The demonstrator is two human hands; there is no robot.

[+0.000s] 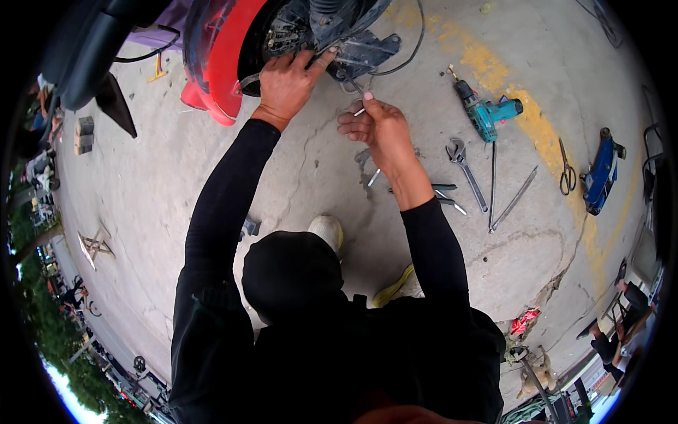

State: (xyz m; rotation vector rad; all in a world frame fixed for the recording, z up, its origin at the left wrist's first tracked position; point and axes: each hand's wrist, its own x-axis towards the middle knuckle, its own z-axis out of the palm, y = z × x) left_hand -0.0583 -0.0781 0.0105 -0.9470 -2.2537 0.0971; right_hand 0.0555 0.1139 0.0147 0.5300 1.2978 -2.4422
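Note:
My left hand [288,83] reaches onto the greasy dark mechanism [321,32] of a red-bodied vehicle [215,63]. Its fingertips curl over the edge of that mechanism, and one finger stretches towards a dirty black plate [369,53]. Just right of it and nearer me is my right hand [381,131]. Thumb and index finger pinch a thin metal rod [356,86], whose upper end points at the black plate. A short pale end shows below the pinch; the rod's exact kind is unclear. The other right fingers are loosely bent.
Right of my right hand lie pliers [445,189], an adjustable wrench [466,173], a teal cordless drill [484,113] and long metal rods [514,199]. Scissors [567,169] and a blue floor jack [602,173] are farther right. A black cable [418,46] curves beside the plate.

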